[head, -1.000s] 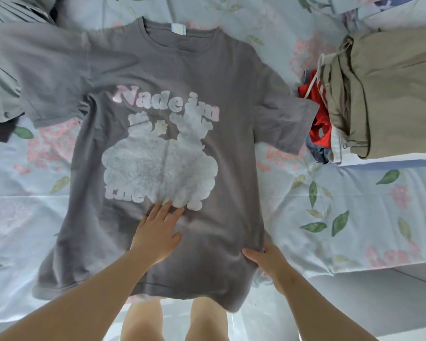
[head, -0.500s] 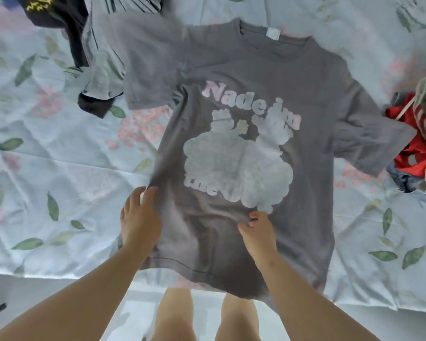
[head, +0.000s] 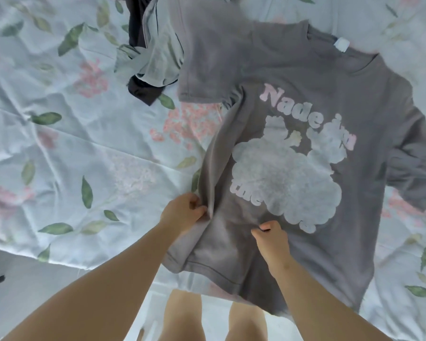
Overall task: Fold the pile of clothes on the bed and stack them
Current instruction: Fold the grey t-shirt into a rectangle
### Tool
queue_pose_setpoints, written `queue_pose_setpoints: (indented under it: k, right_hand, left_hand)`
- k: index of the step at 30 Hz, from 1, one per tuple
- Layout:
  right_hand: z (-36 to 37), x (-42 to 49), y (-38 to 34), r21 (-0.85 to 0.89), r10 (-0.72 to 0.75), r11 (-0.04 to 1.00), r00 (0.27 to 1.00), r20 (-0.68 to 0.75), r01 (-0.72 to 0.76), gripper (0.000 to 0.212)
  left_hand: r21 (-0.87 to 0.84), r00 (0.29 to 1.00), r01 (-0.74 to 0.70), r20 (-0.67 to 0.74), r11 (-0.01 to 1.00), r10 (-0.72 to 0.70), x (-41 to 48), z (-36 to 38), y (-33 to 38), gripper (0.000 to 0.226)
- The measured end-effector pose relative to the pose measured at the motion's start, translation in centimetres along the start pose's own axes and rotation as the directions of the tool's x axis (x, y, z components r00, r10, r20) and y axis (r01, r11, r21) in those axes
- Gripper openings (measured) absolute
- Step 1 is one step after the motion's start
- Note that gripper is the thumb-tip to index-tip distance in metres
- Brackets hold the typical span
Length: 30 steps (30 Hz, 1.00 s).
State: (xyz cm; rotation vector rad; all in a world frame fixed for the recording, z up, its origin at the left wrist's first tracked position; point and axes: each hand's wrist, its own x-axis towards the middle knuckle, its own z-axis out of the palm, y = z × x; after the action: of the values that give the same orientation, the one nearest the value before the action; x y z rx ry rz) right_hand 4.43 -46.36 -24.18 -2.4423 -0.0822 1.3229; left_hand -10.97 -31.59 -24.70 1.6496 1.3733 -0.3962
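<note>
A grey T-shirt (head: 305,99) with a pink and white print lies face up on the flowered bed sheet (head: 59,143), collar at the far side, hem hanging over the bed's near edge. My left hand (head: 183,211) grips the shirt's left side seam and lifts it into a raised fold. My right hand (head: 271,236) pinches the fabric just below the print, near the shirt's middle. Beyond the left sleeve lies a bundle of unfolded clothes (head: 150,52), pale striped cloth over something dark.
The near edge of the bed (head: 67,262) runs across the lower left, with floor below it. My bare legs (head: 207,316) stand against the bed between my arms. Open sheet spreads to the left of the shirt.
The view has swung left, so the folded stack at the right is out of frame. Both hands went from lying flat on the shirt to curling on its fabric; the left edge is now lifted.
</note>
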Motion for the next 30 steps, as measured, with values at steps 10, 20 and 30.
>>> queue_pose_setpoints:
  k: [10, 20, 30]
  right_hand:
    - [0.7, 1.2, -1.1, -0.085, 0.093, 0.992, 0.995, 0.017, -0.092, 0.021]
    - [0.6, 1.4, -0.7, -0.11, 0.095, 0.99, 0.995, 0.021, -0.092, 0.023]
    - [-0.2, 2.0, -2.1, -0.228, 0.009, 0.974, 0.999, 0.035, -0.001, 0.011]
  left_hand:
    - [-0.257, 0.978, 0.088, -0.163, 0.962, -0.133, -2.1, -3.9, -5.9, 0.023]
    - [0.018, 0.939, 0.153, 0.308, 0.988, -0.152, -3.6, -5.7, -10.7, 0.017]
    - [0.262, 0.955, 0.273, 0.039, 0.926, -0.293, -2.0, -4.7, -8.2, 0.042]
